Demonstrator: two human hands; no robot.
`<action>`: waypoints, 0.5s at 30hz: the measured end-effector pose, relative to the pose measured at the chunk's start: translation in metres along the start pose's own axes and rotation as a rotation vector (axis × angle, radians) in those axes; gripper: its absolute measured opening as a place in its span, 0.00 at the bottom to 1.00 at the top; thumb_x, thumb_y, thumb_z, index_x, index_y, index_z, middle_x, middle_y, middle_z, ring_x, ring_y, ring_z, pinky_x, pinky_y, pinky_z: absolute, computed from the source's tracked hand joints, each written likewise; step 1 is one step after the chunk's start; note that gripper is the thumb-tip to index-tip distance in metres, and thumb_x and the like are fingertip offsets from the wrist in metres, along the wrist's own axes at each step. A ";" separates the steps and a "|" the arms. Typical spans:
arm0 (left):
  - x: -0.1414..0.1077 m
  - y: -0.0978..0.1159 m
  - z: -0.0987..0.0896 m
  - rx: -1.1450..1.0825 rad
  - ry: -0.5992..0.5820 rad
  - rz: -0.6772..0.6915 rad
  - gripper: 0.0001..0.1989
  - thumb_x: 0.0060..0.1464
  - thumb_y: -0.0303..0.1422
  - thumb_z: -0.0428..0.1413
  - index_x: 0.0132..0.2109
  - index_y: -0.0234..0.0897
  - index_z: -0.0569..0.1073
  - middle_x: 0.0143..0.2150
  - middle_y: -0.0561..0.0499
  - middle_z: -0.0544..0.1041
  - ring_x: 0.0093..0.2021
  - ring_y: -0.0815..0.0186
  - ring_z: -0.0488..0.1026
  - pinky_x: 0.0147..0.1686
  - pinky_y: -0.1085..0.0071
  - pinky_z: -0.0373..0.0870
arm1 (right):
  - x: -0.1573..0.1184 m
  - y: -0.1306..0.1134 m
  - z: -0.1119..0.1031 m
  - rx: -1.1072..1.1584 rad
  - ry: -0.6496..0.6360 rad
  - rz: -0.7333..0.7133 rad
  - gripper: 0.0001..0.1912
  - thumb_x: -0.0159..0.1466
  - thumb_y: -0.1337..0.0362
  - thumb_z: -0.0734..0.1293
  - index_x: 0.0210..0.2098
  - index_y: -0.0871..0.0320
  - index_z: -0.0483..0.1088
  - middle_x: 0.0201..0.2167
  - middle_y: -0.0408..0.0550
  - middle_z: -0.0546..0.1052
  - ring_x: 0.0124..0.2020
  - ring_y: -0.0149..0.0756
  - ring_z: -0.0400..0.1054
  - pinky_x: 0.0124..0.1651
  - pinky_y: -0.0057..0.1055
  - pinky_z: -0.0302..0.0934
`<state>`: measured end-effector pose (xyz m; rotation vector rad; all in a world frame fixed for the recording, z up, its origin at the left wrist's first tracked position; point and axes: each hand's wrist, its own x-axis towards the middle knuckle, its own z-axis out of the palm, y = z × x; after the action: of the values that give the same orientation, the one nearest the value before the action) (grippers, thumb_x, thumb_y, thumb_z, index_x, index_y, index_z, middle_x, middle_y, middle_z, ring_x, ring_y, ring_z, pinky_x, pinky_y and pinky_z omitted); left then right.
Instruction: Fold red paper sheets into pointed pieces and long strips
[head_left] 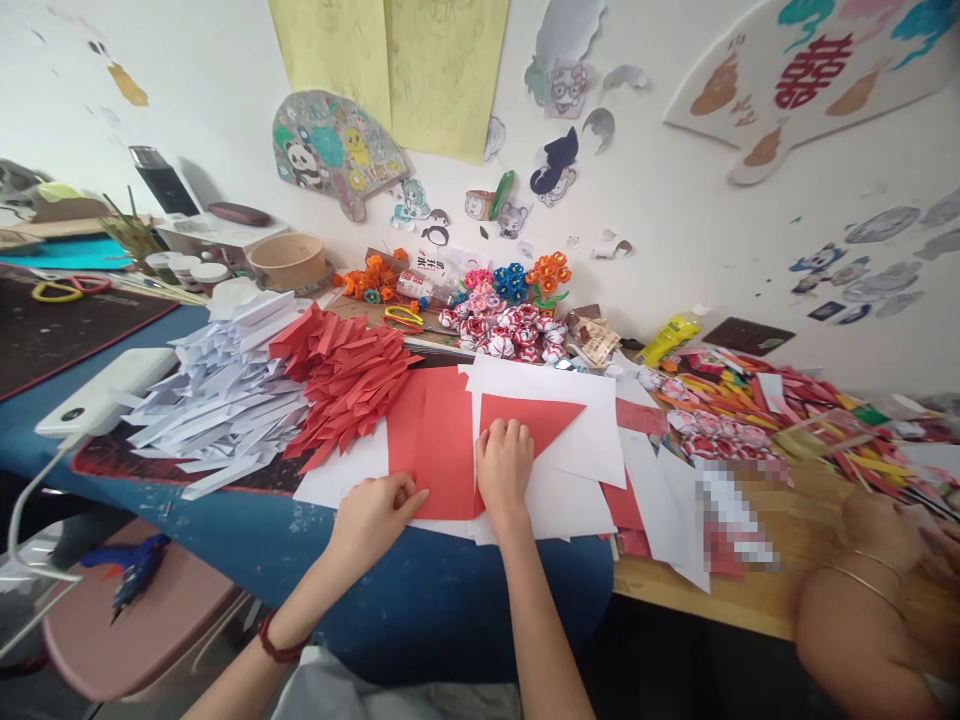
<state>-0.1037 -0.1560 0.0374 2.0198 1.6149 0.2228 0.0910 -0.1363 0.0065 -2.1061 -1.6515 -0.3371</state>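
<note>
Red paper (pixel 448 430) lies in front of me on white sheets (pixel 577 505), with an upright crease line in its left part. To the right, a folded red triangle (pixel 551 418) points away to the right; I cannot tell whether it belongs to the same sheet. My left hand (pixel 379 512) rests at the lower left edge of the red paper, its fingers curled and thumb against it. My right hand (pixel 507 462) presses down on the triangle's left side with bent fingers, hiding part of the fold.
Piles of folded white strips (pixel 225 390) and red strips (pixel 349 375) stand at left, by a white power bank (pixel 105 392). Paper flowers (pixel 510 325) line the wall. A glue gun (pixel 139 565) lies on a pink stool (pixel 150 640). Another person's arm (pixel 862 600) is at right.
</note>
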 end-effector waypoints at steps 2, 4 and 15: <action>-0.001 0.000 0.002 0.014 -0.002 -0.007 0.14 0.57 0.43 0.50 0.28 0.40 0.68 0.25 0.53 0.76 0.28 0.64 0.71 0.28 0.72 0.53 | 0.000 -0.001 0.000 0.007 -0.013 0.004 0.10 0.67 0.67 0.54 0.34 0.58 0.65 0.33 0.57 0.67 0.40 0.48 0.60 0.40 0.40 0.53; -0.003 -0.001 0.003 0.008 -0.017 -0.005 0.15 0.57 0.42 0.49 0.27 0.40 0.68 0.25 0.53 0.76 0.28 0.64 0.71 0.28 0.72 0.54 | 0.001 0.000 0.000 0.019 -0.035 0.009 0.09 0.67 0.67 0.55 0.34 0.58 0.65 0.34 0.57 0.67 0.41 0.48 0.60 0.41 0.41 0.53; -0.023 -0.013 0.004 -0.062 -0.025 -0.010 0.16 0.58 0.43 0.48 0.26 0.39 0.66 0.21 0.54 0.71 0.24 0.66 0.67 0.28 0.73 0.54 | 0.001 0.003 0.004 0.028 0.037 -0.037 0.10 0.67 0.67 0.54 0.32 0.57 0.64 0.31 0.54 0.67 0.38 0.45 0.60 0.39 0.39 0.54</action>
<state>-0.1193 -0.1768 0.0325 1.9593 1.5834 0.2401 0.0943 -0.1342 0.0031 -2.0388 -1.6665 -0.3597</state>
